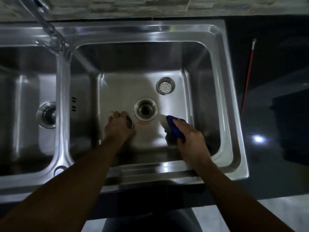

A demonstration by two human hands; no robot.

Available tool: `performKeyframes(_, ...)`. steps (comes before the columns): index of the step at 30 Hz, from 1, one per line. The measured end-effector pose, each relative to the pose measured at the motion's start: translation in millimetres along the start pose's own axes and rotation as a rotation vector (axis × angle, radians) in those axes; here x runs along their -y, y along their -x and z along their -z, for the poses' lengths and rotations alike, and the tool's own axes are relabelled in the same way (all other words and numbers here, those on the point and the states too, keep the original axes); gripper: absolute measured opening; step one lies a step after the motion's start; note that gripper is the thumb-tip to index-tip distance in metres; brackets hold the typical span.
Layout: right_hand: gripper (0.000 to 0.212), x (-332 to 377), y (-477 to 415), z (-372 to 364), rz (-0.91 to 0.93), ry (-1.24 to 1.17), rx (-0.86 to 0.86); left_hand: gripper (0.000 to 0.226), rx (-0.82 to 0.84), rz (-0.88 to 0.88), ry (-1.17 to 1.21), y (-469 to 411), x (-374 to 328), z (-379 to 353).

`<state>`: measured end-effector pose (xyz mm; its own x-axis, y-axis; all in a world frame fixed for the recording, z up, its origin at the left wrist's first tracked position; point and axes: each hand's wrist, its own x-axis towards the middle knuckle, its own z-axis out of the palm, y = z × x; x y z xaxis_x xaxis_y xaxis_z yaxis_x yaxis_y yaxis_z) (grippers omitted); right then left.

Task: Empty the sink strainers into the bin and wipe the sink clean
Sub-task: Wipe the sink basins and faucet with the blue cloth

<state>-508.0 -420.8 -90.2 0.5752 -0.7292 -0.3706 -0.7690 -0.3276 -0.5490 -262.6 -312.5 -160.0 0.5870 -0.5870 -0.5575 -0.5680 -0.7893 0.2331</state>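
I look down into the right basin of a steel double sink (215, 101). Its drain (145, 110) is open, with no strainer in it. One steel strainer (165, 85) stands upright on the basin floor behind and right of the drain. My left hand (119, 125) rests on the floor left of the drain, fingers closed over a second strainer (129, 123) that is mostly hidden. My right hand (192, 139) presses a blue cloth (175, 128) against the floor right of the drain. An orange stain (144, 123) lies just in front of the drain.
The tap (50, 33) reaches in from the upper left over the divider. The left basin (21, 114) has its own drain fitting (48, 114). A thin red-handled brush (248, 76) lies on the dark counter to the right. The grey floor shows below the counter edge.
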Motion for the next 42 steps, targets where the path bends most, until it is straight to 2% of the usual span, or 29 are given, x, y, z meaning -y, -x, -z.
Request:
performKeyframes(3,0.068,2.4,-0.8,1.5,0.015,-0.007,-0.005,0.069,-0.064,-0.027,0.214,5.5,1.8,11.9)
performKeyframes(6,0.065,8.4,1.4,6.4,0.036,-0.052,0.004,0.055,-0.106,0.015,0.533,16.7,7.7,30.7)
performKeyframes(9,0.062,28.2,4.8,9.1,-0.049,-0.305,-0.001,0.035,-0.074,0.046,0.837,36.1,9.1,48.2)
performKeyframes(12,0.068,66.4,3.1,-3.4,-0.114,-0.504,-0.06,0.024,0.049,0.07,1.105,54.6,10.8,60.4)
performKeyframes(14,0.076,101.4,4.0,-15.8,-0.044,-0.531,-0.073,0.025,0.083,0.062,1.14,63.2,12.4,65.1)
performKeyframes(16,0.08,131.7,6.7,-29.3,0.039,-0.534,-0.06,0.018,0.037,0.064,1.193,68.5,13.3,70.0)
performKeyframes(19,0.082,157.7,23.4,-47.3,0.129,-0.541,-0.057,0.026,-0.04,0.178,1.236,64.4,21.4,80.9)
performKeyframes(22,0.082,161.3,36.0,-51.6,0.244,-0.55,-0.043,0.033,0.018,0.268,1.265,54.4,33.0,89.8)
performKeyframes(27,0.082,161.7,6.1,-47.0,0.11,-0.525,-0.105,0.047,0.128,0.197,1.248,49.0,29.6,101.0)
performKeyframes(32,0.081,160.7,19.9,-54.2,0.16,-0.535,-0.032,0.012,0.072,0.21,1.279,40.3,34.9,105.1)
performKeyframes(37,0.08,156.8,-2.3,-55.3,0.001,-0.541,-0.103,0.035,0.131,0.13,1.168,34.2,29.9,100.3)
performKeyframes(39,0.081,158.8,0.7,-56.3,0.052,-0.541,-0.08,0.041,0.085,0.159,1.187,27.0,28.0,100.9)
performKeyframes(42,0.08,149.2,9.4,-53.6,0.143,-0.509,0.021,0.034,0.044,0.178,1.257,9.0,25.9,98.1)
